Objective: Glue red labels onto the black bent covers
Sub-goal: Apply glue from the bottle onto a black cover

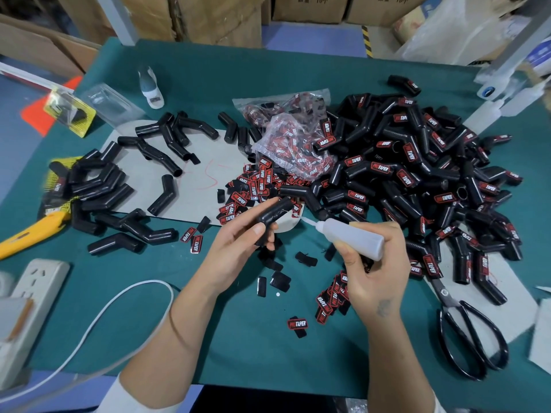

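My left hand (238,242) grips a black bent cover (272,216) above the middle of the green table. A faint wet streak shows on the cover's upper face. My right hand (374,263) holds a clear glue bottle (351,235); its nozzle points left, close to the cover's far end. Loose red labels (256,189) lie in a heap just beyond the cover, and a small stack of labels (332,296) sits under my right wrist. Unlabelled covers (98,186) lie at the left. A big pile of labelled covers (417,174) fills the right.
Black scissors (465,329) lie at the right front. A yellow utility knife (29,231) and a white power strip (32,293) with its cable sit at the left. Plastic bags of labels (286,135) lie mid-table. Cardboard boxes stand behind the table.
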The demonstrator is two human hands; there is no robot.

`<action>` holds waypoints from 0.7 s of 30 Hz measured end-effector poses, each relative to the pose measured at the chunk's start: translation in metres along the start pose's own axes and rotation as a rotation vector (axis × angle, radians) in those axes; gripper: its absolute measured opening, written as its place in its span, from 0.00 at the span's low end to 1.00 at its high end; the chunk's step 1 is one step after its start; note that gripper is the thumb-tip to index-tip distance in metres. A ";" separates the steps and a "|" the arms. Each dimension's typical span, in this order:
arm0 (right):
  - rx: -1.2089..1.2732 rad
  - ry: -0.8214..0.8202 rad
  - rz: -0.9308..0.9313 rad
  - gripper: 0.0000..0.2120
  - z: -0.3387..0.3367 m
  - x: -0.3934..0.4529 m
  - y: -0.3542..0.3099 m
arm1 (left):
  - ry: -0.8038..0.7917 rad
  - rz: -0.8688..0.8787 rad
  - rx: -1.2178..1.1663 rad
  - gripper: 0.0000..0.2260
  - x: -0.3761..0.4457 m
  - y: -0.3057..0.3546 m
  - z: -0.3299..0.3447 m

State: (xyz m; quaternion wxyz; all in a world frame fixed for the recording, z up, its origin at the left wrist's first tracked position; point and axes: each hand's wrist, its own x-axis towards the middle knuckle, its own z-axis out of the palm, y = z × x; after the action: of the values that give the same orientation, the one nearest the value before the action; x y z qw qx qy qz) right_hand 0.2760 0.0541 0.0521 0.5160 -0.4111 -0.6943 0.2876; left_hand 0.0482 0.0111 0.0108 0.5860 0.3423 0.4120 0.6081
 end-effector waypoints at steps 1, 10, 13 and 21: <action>-0.001 0.002 0.007 0.12 0.000 0.000 0.000 | -0.001 0.001 0.005 0.20 0.000 0.000 0.000; -0.006 -0.026 -0.021 0.13 0.000 0.000 -0.003 | 0.003 0.005 0.025 0.20 0.000 0.000 -0.001; 0.003 -0.026 -0.030 0.13 0.001 0.000 -0.004 | -0.006 0.008 0.036 0.21 0.000 -0.001 -0.001; 0.002 -0.038 -0.036 0.13 0.002 -0.001 0.000 | -0.010 0.010 0.055 0.21 0.001 -0.004 -0.004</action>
State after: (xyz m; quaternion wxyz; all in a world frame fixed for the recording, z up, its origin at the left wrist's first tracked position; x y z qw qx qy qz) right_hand 0.2745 0.0531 0.0514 0.5080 -0.3925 -0.7110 0.2868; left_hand 0.0467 0.0113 0.0053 0.5752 0.3632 0.4240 0.5978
